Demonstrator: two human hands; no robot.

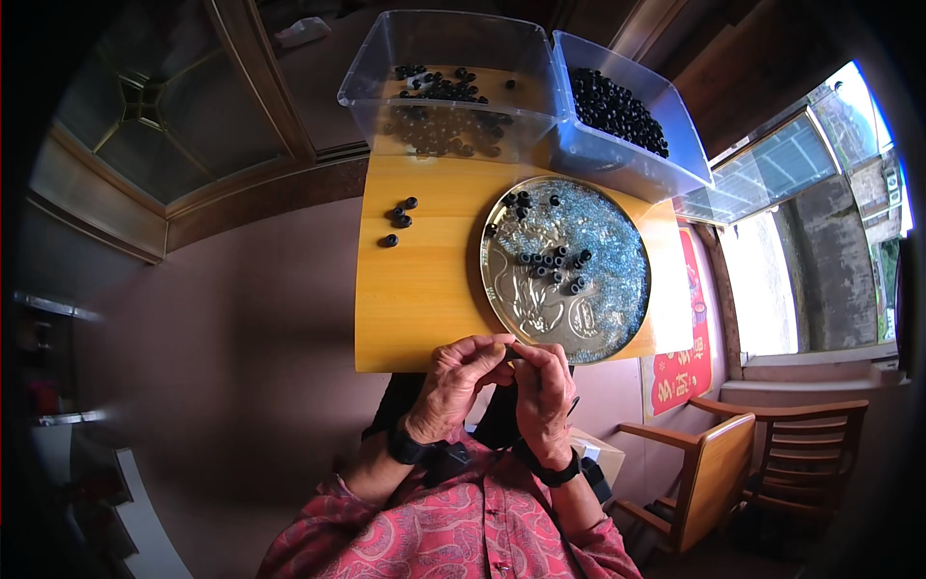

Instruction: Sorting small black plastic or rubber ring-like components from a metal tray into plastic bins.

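My left hand (461, 378) and my right hand (545, 394) meet at the near edge of the table, fingertips pinched together. Between them is a small black piece (510, 354), mostly covered by the fingers; it looks like the small black ring-shaped pieces (557, 261) lying on the tray. Just beyond my hands stands a round metal tray (521, 301) with an embossed pattern. Tiny glittering clear-blue beads (617, 256) spread over its right and far parts. Several more black pieces (401, 220) lie loose on the table's left side.
Two clear plastic bins stand at the table's far end: the left bin (453, 101) has scattered black pieces, the right bin (627, 159) a thick heap. The yellow wooden table (415, 299) ends near my lap. Wooden chairs (714, 478) stand at the right, by a window.
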